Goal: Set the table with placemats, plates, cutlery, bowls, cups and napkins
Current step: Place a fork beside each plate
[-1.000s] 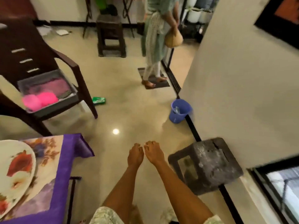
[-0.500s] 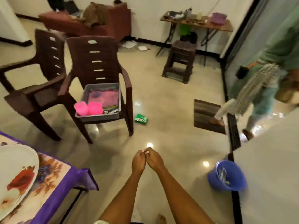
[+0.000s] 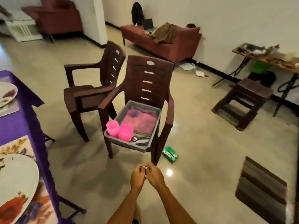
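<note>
A grey tray (image 3: 155, 110) sits on the seat of a brown plastic chair (image 3: 149, 78). It holds a pink cup (image 3: 112, 128), a pink bowl (image 3: 125, 132), a pink cloth (image 3: 140, 120) and cutlery (image 3: 141, 140). At the left, the purple-clothed table (image 3: 16, 123) carries a floral placemat (image 3: 14, 147) under a white floral plate (image 3: 16, 188), and another plate (image 3: 7, 92) farther back. My left hand (image 3: 137, 176) and my right hand (image 3: 154, 175) are held together low in front of the chair, fingers curled and fingertips touching. Neither holds anything.
A second brown chair (image 3: 90, 88) stands left of the first. A green packet (image 3: 170, 154) lies on the floor by the chair leg. A brown stool (image 3: 242, 102), a side table (image 3: 267, 59), a striped mat (image 3: 262, 191) and a red sofa (image 3: 161, 41) lie to the right and behind.
The view has swung left: the person, the blue bucket and the grey stool have left the frame, and the chair with the tray is now centred. My hands stay together.
</note>
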The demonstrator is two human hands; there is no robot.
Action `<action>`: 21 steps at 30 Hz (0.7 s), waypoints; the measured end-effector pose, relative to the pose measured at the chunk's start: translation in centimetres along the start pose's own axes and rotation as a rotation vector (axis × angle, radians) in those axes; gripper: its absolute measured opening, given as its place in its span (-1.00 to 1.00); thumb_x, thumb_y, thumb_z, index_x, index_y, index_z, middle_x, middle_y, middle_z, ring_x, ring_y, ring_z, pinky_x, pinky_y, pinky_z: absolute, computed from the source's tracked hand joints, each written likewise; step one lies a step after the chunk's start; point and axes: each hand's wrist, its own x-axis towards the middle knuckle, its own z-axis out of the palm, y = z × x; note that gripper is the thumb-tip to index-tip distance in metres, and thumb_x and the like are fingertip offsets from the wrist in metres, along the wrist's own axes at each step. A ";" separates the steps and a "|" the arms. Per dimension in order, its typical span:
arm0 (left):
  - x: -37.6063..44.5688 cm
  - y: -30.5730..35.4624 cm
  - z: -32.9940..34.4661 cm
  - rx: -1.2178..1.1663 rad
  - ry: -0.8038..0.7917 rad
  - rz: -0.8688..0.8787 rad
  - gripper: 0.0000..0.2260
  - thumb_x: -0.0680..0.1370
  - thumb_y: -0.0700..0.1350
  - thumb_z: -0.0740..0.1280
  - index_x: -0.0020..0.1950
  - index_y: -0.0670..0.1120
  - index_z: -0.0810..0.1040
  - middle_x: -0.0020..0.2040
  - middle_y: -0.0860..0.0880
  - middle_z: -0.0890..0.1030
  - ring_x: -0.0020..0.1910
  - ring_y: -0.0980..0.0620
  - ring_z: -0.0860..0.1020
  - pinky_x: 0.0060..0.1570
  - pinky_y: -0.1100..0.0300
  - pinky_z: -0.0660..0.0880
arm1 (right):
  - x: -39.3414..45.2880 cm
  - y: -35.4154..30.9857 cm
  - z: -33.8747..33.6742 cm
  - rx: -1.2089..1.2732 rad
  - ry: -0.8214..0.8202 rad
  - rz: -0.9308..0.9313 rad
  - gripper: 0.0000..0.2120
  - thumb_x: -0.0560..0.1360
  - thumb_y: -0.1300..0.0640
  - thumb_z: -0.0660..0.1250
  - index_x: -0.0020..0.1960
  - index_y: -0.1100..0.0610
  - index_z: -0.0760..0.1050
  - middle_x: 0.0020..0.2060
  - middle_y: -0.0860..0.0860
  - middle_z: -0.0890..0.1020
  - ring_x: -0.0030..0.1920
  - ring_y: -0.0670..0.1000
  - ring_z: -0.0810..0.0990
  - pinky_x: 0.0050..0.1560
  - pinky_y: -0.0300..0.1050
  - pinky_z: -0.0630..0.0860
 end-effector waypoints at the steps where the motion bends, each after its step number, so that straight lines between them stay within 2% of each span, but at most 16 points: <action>1: 1.9 0.7 0.0 -0.008 0.007 -0.021 -0.82 0.60 -0.16 0.17 -0.13 -0.03 0.52 -0.18 -0.10 0.61 -0.22 -0.03 0.59 -0.23 0.12 0.54 | 2.1 -0.6 -0.4 -0.011 -0.016 -0.003 -0.84 0.60 0.10 0.11 0.01 -0.03 0.46 0.01 0.03 0.63 -0.06 -0.01 0.59 -0.02 -0.13 0.51; 4: 7.4 2.6 0.0 -0.051 0.044 -0.091 -0.82 0.59 -0.18 0.17 -0.14 -0.06 0.52 -0.22 -0.11 0.60 -0.27 -0.03 0.57 -0.29 0.15 0.49 | 8.6 -2.1 -1.5 -0.048 -0.080 -0.010 -0.81 0.60 0.14 0.10 0.06 0.00 0.48 0.02 0.04 0.63 -0.24 -0.15 0.53 -0.26 -0.42 0.42; 5: 8.9 3.2 -0.1 -0.065 0.057 -0.113 -0.83 0.59 -0.18 0.17 -0.13 -0.08 0.53 -0.23 -0.11 0.60 -0.29 -0.01 0.56 -0.32 0.16 0.48 | 10.3 -2.7 -1.8 -0.048 -0.093 -0.010 -0.79 0.60 0.15 0.11 0.10 0.04 0.50 0.03 0.04 0.63 -0.24 -0.16 0.53 -0.30 -0.45 0.39; 6: 10.7 3.8 0.0 -0.082 0.077 -0.141 -0.83 0.59 -0.18 0.17 -0.11 -0.11 0.54 -0.24 -0.10 0.59 -0.30 0.00 0.55 -0.35 0.19 0.47 | 12.4 -3.1 -2.0 -0.050 -0.109 -0.006 -0.78 0.60 0.16 0.11 0.12 0.06 0.51 0.04 0.04 0.63 -0.17 -0.11 0.57 -0.26 -0.44 0.42; 9: 15.4 5.1 0.8 -0.167 0.133 -0.235 -0.84 0.59 -0.19 0.17 -0.06 -0.15 0.54 -0.23 -0.11 0.59 -0.30 0.00 0.55 -0.39 0.22 0.45 | 17.8 -3.5 -2.1 -0.071 -0.169 0.015 -0.77 0.59 0.16 0.13 0.14 0.06 0.52 0.05 0.05 0.64 0.03 0.04 0.61 -0.01 -0.14 0.51; 12: 19.1 6.5 1.7 -0.248 0.127 -0.336 -0.87 0.60 -0.17 0.17 -0.05 -0.14 0.49 -0.20 -0.12 0.58 -0.36 -0.03 0.52 -0.38 0.18 0.44 | 23.0 -3.1 -2.5 -0.126 -0.224 0.029 -0.77 0.56 0.20 0.13 0.12 0.09 0.52 0.04 0.08 0.64 0.03 0.07 0.60 0.01 -0.10 0.50; 14: 22.4 6.7 2.5 -0.318 0.130 -0.470 -0.89 0.60 -0.16 0.14 -0.02 -0.13 0.44 -0.16 -0.13 0.54 -0.38 -0.03 0.49 -0.39 0.21 0.41 | 27.1 -2.3 -2.3 -0.169 -0.239 0.025 -0.72 0.53 0.27 0.13 0.16 0.12 0.51 0.08 0.09 0.63 0.09 0.10 0.58 0.09 -0.07 0.49; 16: 24.9 6.1 3.4 -0.436 0.124 -0.609 -0.89 0.61 -0.17 0.13 0.01 -0.15 0.43 -0.08 -0.19 0.53 -0.30 -0.09 0.52 -0.36 0.15 0.46 | 30.4 -1.4 -2.0 -0.246 -0.270 0.003 -0.68 0.51 0.31 0.12 0.19 0.14 0.51 0.11 0.10 0.62 0.14 0.12 0.57 0.10 -0.07 0.46; 19: 28.9 4.8 4.8 -0.623 0.171 -0.737 -0.80 0.62 -0.22 0.11 -0.16 -0.18 0.44 0.03 -0.37 0.53 -0.13 -0.17 0.49 -0.23 -0.04 0.53 | 35.4 0.5 -0.8 -0.372 -0.369 -0.024 -0.70 0.51 0.30 0.13 0.15 0.14 0.54 0.11 0.10 0.62 0.15 0.13 0.56 0.09 -0.07 0.43; 21: 30.6 4.4 5.7 -0.708 0.241 -0.790 -0.80 0.63 -0.19 0.11 -0.14 -0.14 0.44 -0.06 -0.28 0.53 -0.15 -0.14 0.49 -0.23 0.08 0.47 | 38.3 1.8 -0.1 -0.425 -0.447 -0.058 -0.70 0.50 0.29 0.15 0.11 0.10 0.56 0.08 0.10 0.64 0.13 0.13 0.57 0.11 -0.05 0.46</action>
